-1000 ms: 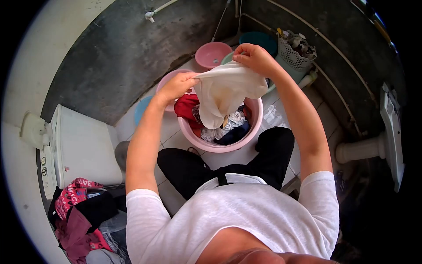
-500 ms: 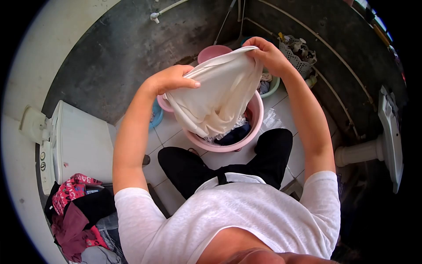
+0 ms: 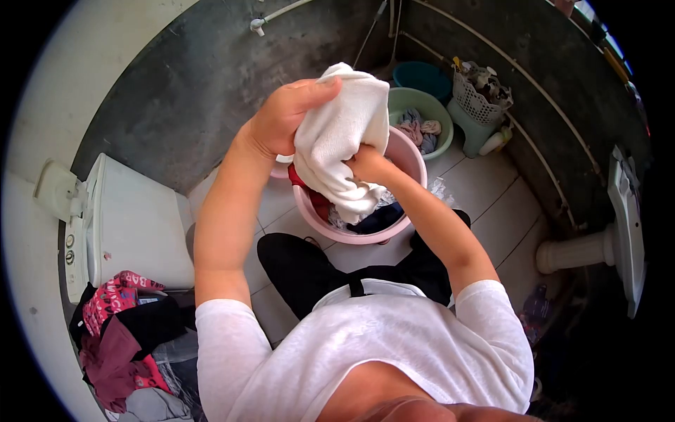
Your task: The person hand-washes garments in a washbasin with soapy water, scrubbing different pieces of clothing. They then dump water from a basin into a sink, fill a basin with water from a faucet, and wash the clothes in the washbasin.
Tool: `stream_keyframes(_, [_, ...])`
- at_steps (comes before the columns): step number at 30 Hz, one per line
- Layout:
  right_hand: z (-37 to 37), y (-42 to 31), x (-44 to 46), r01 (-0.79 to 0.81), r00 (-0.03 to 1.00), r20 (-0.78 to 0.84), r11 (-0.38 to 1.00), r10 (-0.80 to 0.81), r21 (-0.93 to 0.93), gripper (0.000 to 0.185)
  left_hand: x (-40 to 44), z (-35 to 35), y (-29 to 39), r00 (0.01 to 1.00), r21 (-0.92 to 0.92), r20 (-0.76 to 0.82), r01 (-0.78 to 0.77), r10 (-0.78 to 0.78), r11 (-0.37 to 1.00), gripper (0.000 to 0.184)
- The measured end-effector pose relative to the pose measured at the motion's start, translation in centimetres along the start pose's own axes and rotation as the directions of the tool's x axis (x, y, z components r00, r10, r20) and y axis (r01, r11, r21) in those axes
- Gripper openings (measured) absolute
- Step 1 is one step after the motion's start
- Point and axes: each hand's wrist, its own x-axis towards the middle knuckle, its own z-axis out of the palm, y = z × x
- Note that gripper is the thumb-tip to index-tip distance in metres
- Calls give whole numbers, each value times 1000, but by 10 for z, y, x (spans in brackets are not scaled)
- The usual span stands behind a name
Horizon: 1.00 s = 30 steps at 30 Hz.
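Right hand [image 3: 368, 167] shifted from upper edge to folds of white cloth [image 3: 344, 119] | Cloth: above pink tub [image 3: 415, 165], far-left rim | Left hand [image 3: 294, 111] grip: clasping cloth, apparently keeping it raised | Right grip: fingers hidden, closure indeterminable

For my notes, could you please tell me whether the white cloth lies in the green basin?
No, the left hand holds the cloth above the pink basin.

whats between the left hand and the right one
In the head view, the bunched white cloth lies between the left hand and the right hand, above the pink tub.
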Motion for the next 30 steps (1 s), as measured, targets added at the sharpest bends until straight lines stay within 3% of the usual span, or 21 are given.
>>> stream_keyframes(1, [12, 19, 13, 6, 998, -63, 945, -29, -328, 26, -4, 4, 1, 997, -70, 29, -68, 71, 995, 38])
stream_keyframes(2, [11, 27, 14, -7, 999, 27, 901, 21, -434, 34, -7, 5, 1, 988, -143, 50, -136, 144, 980, 39])
stream_keyframes(3, [14, 34, 15, 14, 1000, 9, 905, -12, -425, 34, -12, -4, 2, 957, -266, 199, -155, 211, 951, 48])
stream_keyframes(8, [-21, 8, 2, 248, 962, -128, 969, -243, 23, 41, -33, -40, 14, 945, -248, 89, -286, 315, 926, 48])
stream_keyframes(10, [-47, -10, -8, 264, 965, -58, 947, -257, 184, 46, -39, -83, 15, 968, -80, -162, -206, 191, 975, 45])
stream_keyframes(12, [-72, -24, -16, 247, 959, 48, 909, -278, 337, 51, -38, -121, 8, 862, 78, -490, -105, 130, 991, 40])
stream_keyframes(13, [-83, -28, -17, 212, 950, 115, 874, -289, 438, 53, -42, -140, 4, 760, 329, -649, 259, 18, 908, 41])
stream_keyframes(14, [-93, -40, -19, 162, 937, 182, 832, -298, 530, 55, -42, -140, 5, 603, 455, -798, 607, -5, 651, 43])
stream_keyframes(15, [-108, -56, -23, 182, 936, 195, 875, -295, 449, 50, -40, -137, -3, 536, 529, -843, 812, 45, 247, 43])
stream_keyframes(16, [-114, -50, -14, 207, 927, 205, 885, -313, 417, 47, -41, -119, -9, 490, 460, -862, 864, 131, -205, 43])
stream_keyframes(17, [-122, -60, -13, 195, 946, 159, 890, -281, 413, 44, -45, -132, -35, 640, 635, -670, 757, 377, -155, 43])
stream_keyframes(19, [-124, -76, -7, 174, 966, 107, 895, -237, 411, 41, -34, -86, -47, 859, 845, -479, 395, 181, 360, 48])
stream_keyframes(20, [-121, -80, 4, 175, 963, 79, 817, -259, 549, 37, -28, -67, -67, 927, 829, -349, 238, 135, 505, 51])
stream_keyframes(21, [-118, -83, 11, 170, 959, 55, 719, -277, 674, 33, -20, -46, -82, 952, 882, -270, 184, 145, 434, 55])
stream_keyframes(22, [-116, -87, 14, 163, 960, 61, 722, -274, 672, 33, -5, -46, -105, 974, 935, -170, 112, 148, 336, 53])
stream_keyframes(24, [-118, -99, 22, 175, 945, 54, 640, -321, 748, 28, 8, -40, -100, 954, 941, -275, 242, 118, 236, 44])
stream_keyframes(25, [-123, -98, 23, 246, 961, -48, 761, -273, 601, 30, 8, -47, -93, 932, 811, -345, 238, 109, 535, 39])
stream_keyframes(26, [-138, -96, 21, 223, 973, -38, 878, -229, 425, 33, 3, -57, -85, 912, 594, -405, 206, 68, 778, 33])
stream_keyframes(27, [-155, -93, 18, 166, 985, -26, 903, -169, 397, 34, -4, -66, -73, 924, 323, -374, 51, 78, 945, 27])
stream_keyframes(28, [-171, -91, 14, 107, 994, -15, 924, -110, 368, 35, -13, -77, -60, 910, 151, -398, -64, 120, 986, 27])
stream_keyframes(30, [-194, -91, 6, 8, 984, -178, 983, 25, 185, 35, -25, -104, -34, 881, -120, -417, -295, 222, 948, 32])
